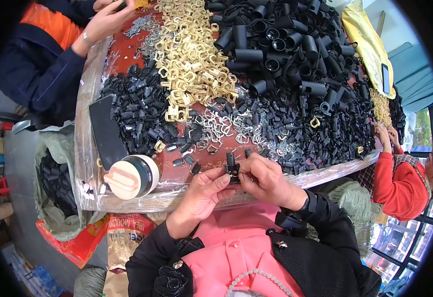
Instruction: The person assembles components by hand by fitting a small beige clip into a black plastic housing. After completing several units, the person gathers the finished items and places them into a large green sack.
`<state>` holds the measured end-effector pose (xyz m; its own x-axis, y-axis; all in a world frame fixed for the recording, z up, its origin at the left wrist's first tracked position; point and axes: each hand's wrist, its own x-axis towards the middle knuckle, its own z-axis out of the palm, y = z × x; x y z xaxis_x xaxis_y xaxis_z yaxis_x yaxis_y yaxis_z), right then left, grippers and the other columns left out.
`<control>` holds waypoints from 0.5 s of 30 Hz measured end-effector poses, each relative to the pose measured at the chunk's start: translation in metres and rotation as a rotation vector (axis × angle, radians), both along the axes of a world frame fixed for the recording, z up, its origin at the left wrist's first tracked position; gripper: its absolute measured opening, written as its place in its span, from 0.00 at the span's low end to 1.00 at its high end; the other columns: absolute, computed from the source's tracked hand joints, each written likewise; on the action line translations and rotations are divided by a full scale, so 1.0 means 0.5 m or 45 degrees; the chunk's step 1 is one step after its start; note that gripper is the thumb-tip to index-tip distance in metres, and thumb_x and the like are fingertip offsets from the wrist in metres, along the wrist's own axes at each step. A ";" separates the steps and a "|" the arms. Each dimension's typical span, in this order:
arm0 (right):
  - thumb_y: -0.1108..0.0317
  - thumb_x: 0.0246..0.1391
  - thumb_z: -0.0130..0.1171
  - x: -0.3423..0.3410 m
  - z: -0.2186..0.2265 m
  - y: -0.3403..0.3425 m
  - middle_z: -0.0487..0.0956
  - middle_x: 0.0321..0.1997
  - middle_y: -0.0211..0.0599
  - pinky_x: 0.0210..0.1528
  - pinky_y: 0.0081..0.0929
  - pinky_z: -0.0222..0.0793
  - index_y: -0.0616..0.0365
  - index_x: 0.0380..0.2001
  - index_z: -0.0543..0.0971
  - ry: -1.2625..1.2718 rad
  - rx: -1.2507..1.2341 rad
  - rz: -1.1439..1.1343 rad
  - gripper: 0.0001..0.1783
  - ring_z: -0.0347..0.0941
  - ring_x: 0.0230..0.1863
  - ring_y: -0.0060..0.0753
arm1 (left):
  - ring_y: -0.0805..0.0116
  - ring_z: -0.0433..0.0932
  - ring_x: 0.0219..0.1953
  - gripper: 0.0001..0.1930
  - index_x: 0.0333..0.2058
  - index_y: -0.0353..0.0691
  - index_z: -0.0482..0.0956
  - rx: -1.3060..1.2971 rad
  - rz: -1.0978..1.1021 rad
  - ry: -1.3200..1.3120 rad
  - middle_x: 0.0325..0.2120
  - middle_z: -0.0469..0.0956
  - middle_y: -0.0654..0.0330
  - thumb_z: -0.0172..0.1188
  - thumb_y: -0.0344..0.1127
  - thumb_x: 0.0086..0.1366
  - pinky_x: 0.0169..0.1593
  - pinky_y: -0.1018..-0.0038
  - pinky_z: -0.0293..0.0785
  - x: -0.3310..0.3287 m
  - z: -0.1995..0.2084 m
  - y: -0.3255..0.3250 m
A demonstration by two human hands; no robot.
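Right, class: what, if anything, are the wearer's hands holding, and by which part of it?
A small black plastic fitting: the left hand holds its lower end; the right hand meets its right side, grip partly hidden.

Bare red patch of desk [210, 160] just ahead of our left hand [202, 192]; we could slide low leftward there as far as the jar [149, 173], a few black bits [178, 162] in the way. Straight ahead, wire clips [215, 129] block us, beige rings [192, 64] behind. Right of our right hand [267, 177], black parts [320, 138] crowd toward the desk edge. Above the clips, open air.
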<state>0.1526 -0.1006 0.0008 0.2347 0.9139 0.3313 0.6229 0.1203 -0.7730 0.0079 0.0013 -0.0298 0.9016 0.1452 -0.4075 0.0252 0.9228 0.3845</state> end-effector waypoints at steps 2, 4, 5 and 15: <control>0.78 0.37 0.56 0.003 -0.003 -0.005 0.67 0.21 0.36 0.21 0.27 0.61 0.60 0.24 0.68 -0.075 -0.004 0.045 0.09 0.66 0.20 0.36 | 0.71 0.76 0.36 0.15 0.44 0.34 0.70 0.014 0.006 0.010 0.37 0.75 0.61 0.54 0.32 0.58 0.37 0.80 0.74 -0.001 0.001 -0.004; 0.77 0.36 0.57 0.007 -0.003 -0.008 0.67 0.21 0.36 0.21 0.28 0.62 0.60 0.24 0.68 -0.110 -0.005 0.067 0.09 0.66 0.21 0.37 | 0.71 0.76 0.35 0.15 0.44 0.34 0.70 0.021 0.008 0.017 0.37 0.75 0.60 0.54 0.32 0.58 0.37 0.80 0.74 -0.002 0.001 -0.006; 0.78 0.36 0.56 0.010 -0.002 -0.009 0.67 0.21 0.36 0.21 0.27 0.61 0.60 0.24 0.68 -0.136 0.000 0.091 0.09 0.66 0.20 0.36 | 0.72 0.76 0.35 0.15 0.44 0.34 0.70 0.025 -0.001 0.014 0.37 0.75 0.60 0.54 0.32 0.58 0.37 0.80 0.74 -0.002 0.001 -0.006; 0.79 0.36 0.56 0.010 0.007 -0.011 0.67 0.21 0.36 0.20 0.25 0.61 0.60 0.22 0.69 -0.400 0.147 0.103 0.08 0.64 0.19 0.34 | 0.71 0.76 0.33 0.14 0.43 0.33 0.70 0.133 -0.021 0.066 0.35 0.75 0.58 0.53 0.32 0.59 0.37 0.78 0.75 0.002 0.013 -0.014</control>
<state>0.1574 -0.1063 0.0040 0.0328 0.8776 0.4783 0.8132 0.2547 -0.5232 0.0089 -0.0058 -0.0233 0.8823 0.1743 -0.4371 0.0627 0.8771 0.4762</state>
